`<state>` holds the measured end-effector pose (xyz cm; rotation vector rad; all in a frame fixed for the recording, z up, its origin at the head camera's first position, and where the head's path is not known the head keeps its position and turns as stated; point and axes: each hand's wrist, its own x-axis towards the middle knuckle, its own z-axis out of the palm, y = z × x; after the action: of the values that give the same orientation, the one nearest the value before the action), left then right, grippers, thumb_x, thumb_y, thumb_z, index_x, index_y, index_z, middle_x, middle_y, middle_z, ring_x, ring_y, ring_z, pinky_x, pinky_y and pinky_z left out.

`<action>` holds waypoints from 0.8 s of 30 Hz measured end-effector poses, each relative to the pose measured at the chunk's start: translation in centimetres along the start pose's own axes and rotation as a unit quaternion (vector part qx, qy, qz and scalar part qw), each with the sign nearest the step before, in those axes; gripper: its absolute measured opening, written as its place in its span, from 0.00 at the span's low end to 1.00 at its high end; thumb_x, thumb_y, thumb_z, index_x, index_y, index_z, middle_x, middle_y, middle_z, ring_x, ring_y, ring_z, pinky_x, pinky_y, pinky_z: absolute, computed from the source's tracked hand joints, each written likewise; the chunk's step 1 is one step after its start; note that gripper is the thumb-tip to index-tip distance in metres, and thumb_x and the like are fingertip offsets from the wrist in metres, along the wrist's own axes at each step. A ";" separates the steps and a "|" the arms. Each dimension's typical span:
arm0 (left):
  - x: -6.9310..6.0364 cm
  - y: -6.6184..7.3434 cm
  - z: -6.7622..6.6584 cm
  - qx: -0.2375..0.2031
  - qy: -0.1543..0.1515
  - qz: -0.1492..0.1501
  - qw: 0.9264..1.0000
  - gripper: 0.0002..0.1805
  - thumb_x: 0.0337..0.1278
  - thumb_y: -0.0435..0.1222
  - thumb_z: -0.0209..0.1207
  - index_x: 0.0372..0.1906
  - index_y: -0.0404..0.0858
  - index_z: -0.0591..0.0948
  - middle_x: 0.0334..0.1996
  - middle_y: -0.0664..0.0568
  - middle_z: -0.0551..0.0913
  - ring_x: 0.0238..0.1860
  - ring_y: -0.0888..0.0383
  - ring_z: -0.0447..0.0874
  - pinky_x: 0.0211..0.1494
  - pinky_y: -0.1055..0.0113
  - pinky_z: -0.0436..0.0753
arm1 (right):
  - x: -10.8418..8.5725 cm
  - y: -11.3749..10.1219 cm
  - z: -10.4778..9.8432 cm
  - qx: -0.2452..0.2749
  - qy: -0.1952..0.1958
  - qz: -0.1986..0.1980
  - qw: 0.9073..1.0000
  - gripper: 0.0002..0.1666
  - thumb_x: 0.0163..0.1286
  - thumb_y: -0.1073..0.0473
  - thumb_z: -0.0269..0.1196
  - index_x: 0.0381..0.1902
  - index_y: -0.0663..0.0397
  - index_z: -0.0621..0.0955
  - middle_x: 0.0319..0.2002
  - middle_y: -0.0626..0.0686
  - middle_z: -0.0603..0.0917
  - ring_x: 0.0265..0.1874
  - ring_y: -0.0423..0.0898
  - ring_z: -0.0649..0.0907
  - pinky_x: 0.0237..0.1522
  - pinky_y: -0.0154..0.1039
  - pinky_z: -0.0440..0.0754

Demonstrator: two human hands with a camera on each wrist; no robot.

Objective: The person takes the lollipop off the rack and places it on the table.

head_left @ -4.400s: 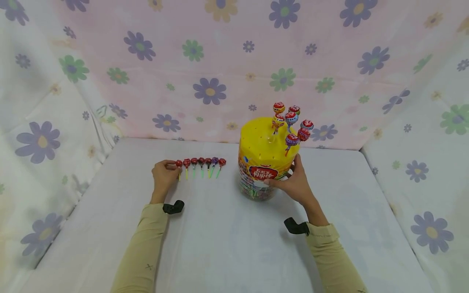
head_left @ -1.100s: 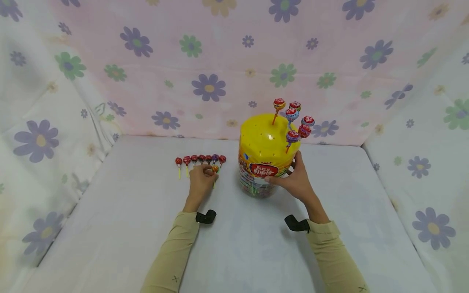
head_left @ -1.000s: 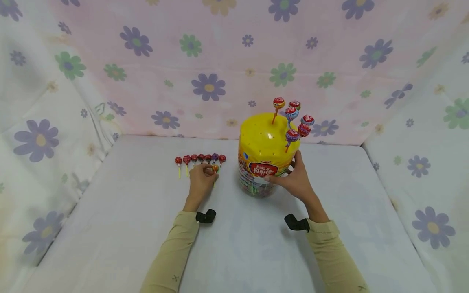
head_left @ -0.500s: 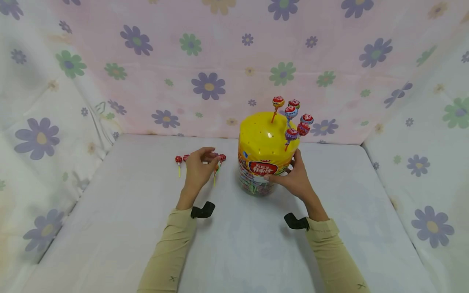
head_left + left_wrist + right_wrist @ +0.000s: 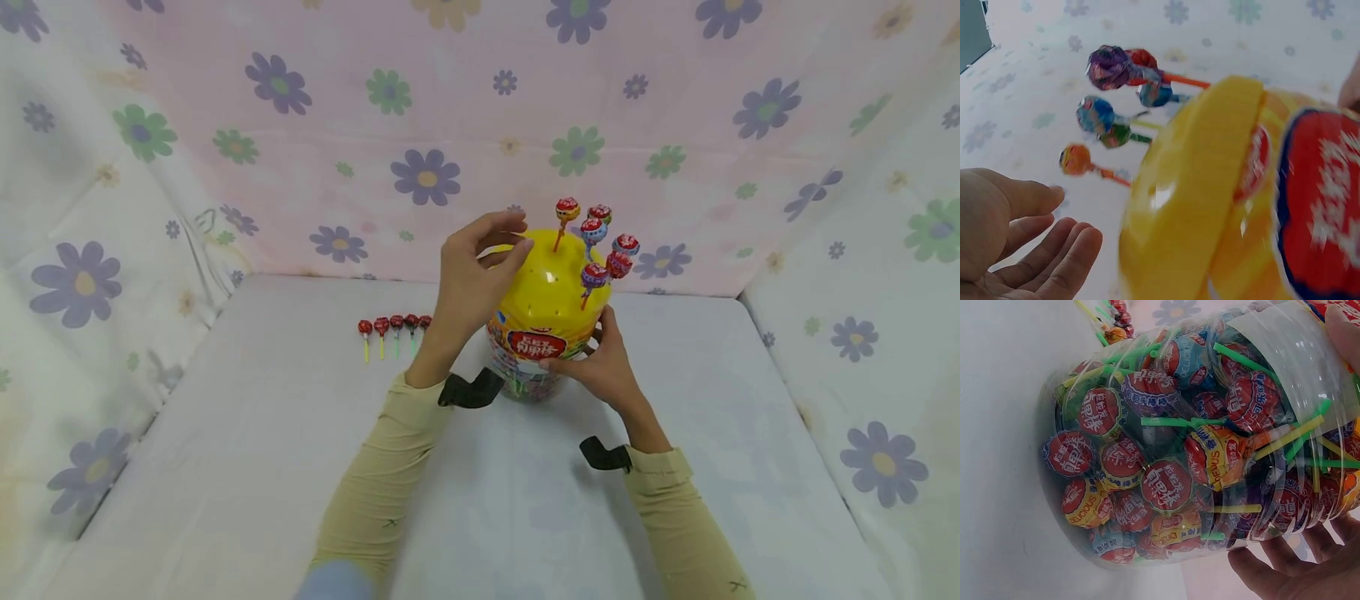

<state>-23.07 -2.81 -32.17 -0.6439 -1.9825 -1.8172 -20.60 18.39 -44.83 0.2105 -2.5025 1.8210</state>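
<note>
My right hand [image 5: 609, 367] grips a clear plastic jar [image 5: 525, 371] packed with wrapped lollipops, its thumb in front and its fingers round the right side. On the jar's yellow lid [image 5: 543, 292], several lollipops stand by their sticks in small holes. The orange one [image 5: 567, 210] is nearest my left hand [image 5: 472, 279], which hovers at the lid's left edge. In the left wrist view, that hand's loosely bent fingers [image 5: 1066, 262] hold nothing, apart from the orange lollipop [image 5: 1076, 159]. The right wrist view shows fingers [image 5: 1266, 569] against the jar's side.
Left of the jar, a row of lollipops [image 5: 382, 327] lies on the white table [image 5: 247, 433]; my left forearm hides its right end. A flower-printed cloth [image 5: 330, 150] hangs behind and at both sides. Each wrist wears a black camera mount [image 5: 471, 388].
An orange-wrapped lollipop has gone from the lid to the table by the row, where my left hand let it go. That hand has since risen rightward to the lid. My right hand keeps its grip.
</note>
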 end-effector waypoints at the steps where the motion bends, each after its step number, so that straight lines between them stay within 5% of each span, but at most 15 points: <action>1: 0.4 0.1 0.5 -0.002 -0.008 -0.003 1.000 0.17 0.66 0.26 0.62 0.58 0.27 0.81 0.52 0.36 0.84 0.51 0.47 0.86 0.55 0.65 0.87 | 0.0 0.0 0.0 -0.001 0.001 0.001 1.000 0.59 0.55 0.58 0.80 0.76 0.46 0.57 0.70 0.55 0.67 0.69 0.57 0.70 0.69 0.64 0.72; 12: 2.3 0.0 3.4 0.008 -0.033 0.008 0.999 0.16 0.64 0.24 0.63 0.56 0.25 0.81 0.49 0.36 0.86 0.51 0.46 0.87 0.55 0.69 0.86 | 0.1 0.2 0.0 -0.012 0.007 0.008 1.000 0.59 0.55 0.55 0.80 0.76 0.45 0.57 0.69 0.55 0.67 0.69 0.56 0.70 0.69 0.62 0.72; 19: 2.4 0.4 2.9 -0.034 0.048 0.087 0.994 0.14 0.62 0.24 0.64 0.53 0.25 0.82 0.44 0.36 0.87 0.45 0.47 0.89 0.49 0.63 0.89 | 0.2 0.6 0.0 -0.017 0.003 0.011 1.000 0.59 0.55 0.54 0.80 0.76 0.44 0.57 0.70 0.54 0.67 0.70 0.56 0.70 0.69 0.62 0.72; 24: 1.4 0.1 0.8 -0.043 0.085 0.085 0.992 0.15 0.60 0.22 0.65 0.52 0.24 0.83 0.43 0.34 0.88 0.42 0.45 0.89 0.45 0.62 0.90 | 0.2 0.8 -0.1 -0.013 0.003 -0.003 1.000 0.57 0.55 0.57 0.80 0.75 0.45 0.57 0.69 0.55 0.67 0.69 0.56 0.70 0.68 0.63 0.73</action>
<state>-24.18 -1.92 -31.40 -0.6398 -1.6951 -1.7980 -20.92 18.69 -45.52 0.2119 -2.5177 1.7822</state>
